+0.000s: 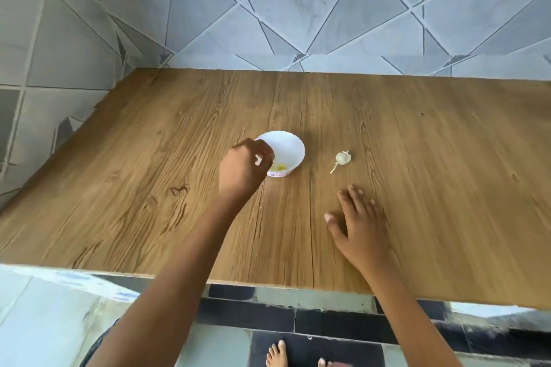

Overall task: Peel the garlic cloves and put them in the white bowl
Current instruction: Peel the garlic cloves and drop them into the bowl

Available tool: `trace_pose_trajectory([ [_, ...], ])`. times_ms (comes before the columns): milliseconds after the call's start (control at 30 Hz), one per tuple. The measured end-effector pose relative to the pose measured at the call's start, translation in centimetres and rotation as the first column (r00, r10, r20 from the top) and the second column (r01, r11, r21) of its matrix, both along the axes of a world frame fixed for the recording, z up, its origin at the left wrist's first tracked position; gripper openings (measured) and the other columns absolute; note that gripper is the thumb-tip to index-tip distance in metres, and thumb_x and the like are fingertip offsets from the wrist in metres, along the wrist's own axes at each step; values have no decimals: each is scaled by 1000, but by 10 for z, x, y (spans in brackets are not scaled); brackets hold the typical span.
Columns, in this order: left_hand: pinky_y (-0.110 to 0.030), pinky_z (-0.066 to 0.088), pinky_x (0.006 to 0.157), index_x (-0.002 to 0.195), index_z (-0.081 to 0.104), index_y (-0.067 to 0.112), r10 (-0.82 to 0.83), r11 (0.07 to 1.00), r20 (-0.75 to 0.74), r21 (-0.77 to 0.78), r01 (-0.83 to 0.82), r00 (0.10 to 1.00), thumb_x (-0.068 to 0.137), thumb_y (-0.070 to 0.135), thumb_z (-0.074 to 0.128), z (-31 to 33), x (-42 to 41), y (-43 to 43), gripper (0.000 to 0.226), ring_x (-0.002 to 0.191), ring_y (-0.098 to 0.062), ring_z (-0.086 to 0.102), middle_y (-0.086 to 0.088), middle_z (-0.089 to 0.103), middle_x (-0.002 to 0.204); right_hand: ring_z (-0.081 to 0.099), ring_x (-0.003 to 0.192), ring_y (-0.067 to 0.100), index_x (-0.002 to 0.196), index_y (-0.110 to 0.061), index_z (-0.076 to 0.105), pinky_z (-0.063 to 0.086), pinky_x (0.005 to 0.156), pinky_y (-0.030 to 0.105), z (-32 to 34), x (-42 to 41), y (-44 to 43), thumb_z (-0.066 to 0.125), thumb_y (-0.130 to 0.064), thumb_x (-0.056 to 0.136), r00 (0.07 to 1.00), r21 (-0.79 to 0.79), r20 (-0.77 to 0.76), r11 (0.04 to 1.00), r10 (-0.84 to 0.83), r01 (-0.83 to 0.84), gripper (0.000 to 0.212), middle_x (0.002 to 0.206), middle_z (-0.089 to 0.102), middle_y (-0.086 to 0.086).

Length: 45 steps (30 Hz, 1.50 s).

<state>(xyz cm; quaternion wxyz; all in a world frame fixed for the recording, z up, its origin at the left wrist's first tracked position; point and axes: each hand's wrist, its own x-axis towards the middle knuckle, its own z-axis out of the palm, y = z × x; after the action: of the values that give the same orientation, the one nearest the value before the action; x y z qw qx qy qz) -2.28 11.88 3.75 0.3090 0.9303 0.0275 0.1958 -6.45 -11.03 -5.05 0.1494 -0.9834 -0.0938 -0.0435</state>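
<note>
Left hand (pixel 243 170) pinches a white scrap (pixel 258 160) over the white bowl (pixel 290 149); right hand (pixel 359 222) lies flat, grip open.

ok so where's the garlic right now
In the head view the garlic lies on the wooden table, right of the white bowl and beyond the right hand.

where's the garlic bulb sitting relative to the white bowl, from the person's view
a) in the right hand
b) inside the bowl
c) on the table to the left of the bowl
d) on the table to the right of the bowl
d: the garlic bulb lies on the bare table, right of the white bowl and apart from it, beyond the flat right hand.
</note>
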Motion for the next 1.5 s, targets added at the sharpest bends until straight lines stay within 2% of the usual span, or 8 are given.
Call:
trace_pose_trajectory([
  [200,-27,38,62,94,66,21,57,867,-491,456,201,869,90,21,43,0,62,-21,23,74,-18,54,6,53,78,16,144,22,145,-13,33,9,117,42,2,0,1,-11,-69,85,999,-2,-34,1000,-7,6,93,155,23,8],
  [400,-27,39,66,103,66,24,61,855,-462,481,192,885,90,23,47,9,65,-28,22,82,-17,58,3,64,97,9,145,16,146,-18,30,-1,116,31,7,-1,-4,11,-66,86,998,139,-50,990,40,-32,79,157,19,3],
  [600,-28,52,76,98,71,14,-273,941,-257,131,313,927,87,10,55,23,55,-90,20,88,-21,66,-4,71,96,55,112,15,129,-9,53,40,90,17,24,24,-29,59,-23,92,994,535,16,841,-104,79,40,124,59,5],
  [733,-33,50,82,115,66,18,-219,926,-337,224,304,916,89,21,55,-7,72,-129,28,102,-28,63,-7,67,112,59,89,11,120,-6,61,40,70,0,35,59,-48,59,-9,91,982,660,-146,727,-119,187,30,107,67,6],
  [967,-30,51,80,107,67,13,-178,984,-387,-84,157,905,82,12,64,-27,85,-139,26,96,-22,65,-5,70,103,61,96,12,118,-7,62,46,84,13,37,87,-55,57,-7,91,951,743,-306,614,-42,266,27,103,65,0],
  [1067,-29,52,74,105,66,11,-222,927,-383,-368,72,897,76,5,71,-24,77,-139,30,89,-19,64,-5,68,97,65,92,13,113,-7,64,53,89,27,40,93,-49,60,-11,91,913,834,-408,408,6,371,22,100,67,4],
  [1200,-25,53,73,103,66,13,-342,798,-357,-599,69,869,75,6,76,-24,62,-137,31,84,-12,64,1,67,93,67,82,9,101,-3,65,55,69,16,46,96,-43,65,-8,86,882,882,-467,109,67,459,16,91,68,5],
  [1500,-18,52,62,91,67,16,-406,694,-323,-718,59,855,80,10,73,-22,50,-124,14,66,-8,61,-1,67,79,69,68,6,97,-4,68,55,66,17,45,93,-44,65,-1,84,923,913,-374,209,85,351,14,80,69,2],
])
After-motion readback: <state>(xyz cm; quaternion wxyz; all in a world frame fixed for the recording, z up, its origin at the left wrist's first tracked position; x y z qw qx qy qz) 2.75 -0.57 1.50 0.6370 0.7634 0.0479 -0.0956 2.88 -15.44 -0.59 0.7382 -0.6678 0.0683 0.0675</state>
